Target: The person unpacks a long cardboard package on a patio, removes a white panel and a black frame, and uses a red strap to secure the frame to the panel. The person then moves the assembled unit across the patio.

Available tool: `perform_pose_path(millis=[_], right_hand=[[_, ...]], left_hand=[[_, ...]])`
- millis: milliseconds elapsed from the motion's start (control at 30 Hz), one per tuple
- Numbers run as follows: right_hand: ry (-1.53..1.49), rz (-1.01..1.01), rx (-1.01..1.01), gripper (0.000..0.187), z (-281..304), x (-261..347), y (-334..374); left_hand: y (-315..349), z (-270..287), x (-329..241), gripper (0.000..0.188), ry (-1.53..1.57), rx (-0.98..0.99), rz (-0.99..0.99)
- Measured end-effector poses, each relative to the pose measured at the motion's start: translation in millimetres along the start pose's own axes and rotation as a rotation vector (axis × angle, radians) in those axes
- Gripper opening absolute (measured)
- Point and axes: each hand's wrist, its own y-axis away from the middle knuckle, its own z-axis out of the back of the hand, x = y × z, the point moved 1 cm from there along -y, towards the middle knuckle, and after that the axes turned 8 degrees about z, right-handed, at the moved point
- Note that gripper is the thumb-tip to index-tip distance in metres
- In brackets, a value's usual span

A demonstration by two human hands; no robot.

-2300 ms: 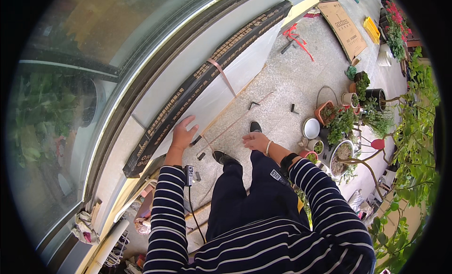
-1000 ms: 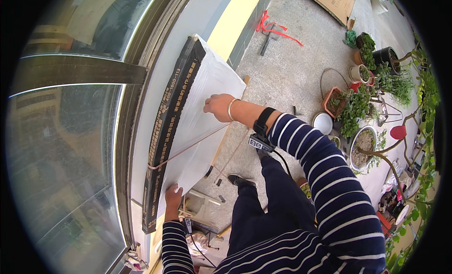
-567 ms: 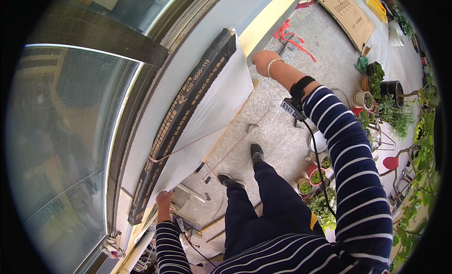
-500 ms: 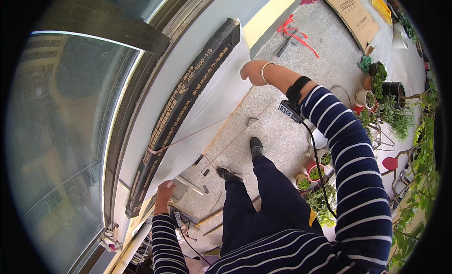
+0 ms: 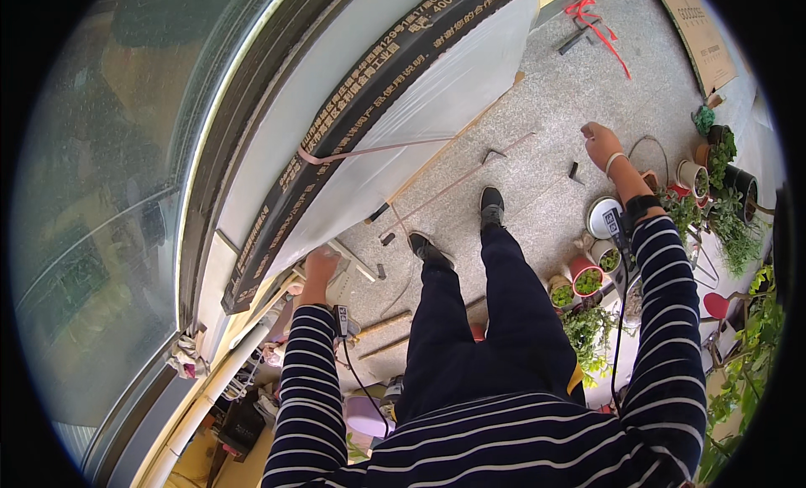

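Observation:
A large flat panel [image 5: 395, 173] in clear plastic wrap leans on the wall at the left. Black printed cardboard [image 5: 369, 93] covers its long upper edge, and a thin pinkish strap [image 5: 378, 151] runs around it. My left hand [image 5: 317, 271] is closed at the panel's near lower corner, its fingertips partly hidden. Away from the panel, my right hand [image 5: 604, 146] hangs over the floor at the right with its fingers curled in, and nothing shows in it.
Potted plants [image 5: 588, 278] line the right side. On the speckled floor lie a red ribbon [image 5: 600, 31], a small black bracket [image 5: 575, 171] and a metal bar [image 5: 353, 260]. Flattened cardboard [image 5: 695, 39] lies at the far right, and a window [image 5: 109, 194] fills the left.
My right hand has left the panel's far edge and moved right, out over the floor. My left hand stays by the near corner. The view has shifted, with the panel now reaching the top edge.

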Motion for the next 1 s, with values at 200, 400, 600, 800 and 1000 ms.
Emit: perform_pose_path(millis=[200, 400, 600, 800, 1000], right_hand=[[-0.171, -0.249, 0.177, 0.021, -127, -44, 177], [-0.041, -0.075, 0.362, 0.018, -182, 23, 234], [-0.156, 0.033, 0.334, 0.018, -213, 86, 237], [-0.066, 0.059, 0.368, 0.018, -239, 110, 250], [-0.04, 0.157, 0.359, 0.018, -231, 146, 248]], left_hand=[[-21, 30, -142, 0.058, 0.476, 0.09, -0.461], [-54, 33, -203, 0.06, 0.684, 0.121, -0.716], [-61, -31, -10, 0.043, 0.547, -0.045, -0.373], [-17, -66, 191, 0.015, 0.173, -0.347, 0.247], [13, -30, 68, 0.033, 0.618, 0.28, -0.336]])
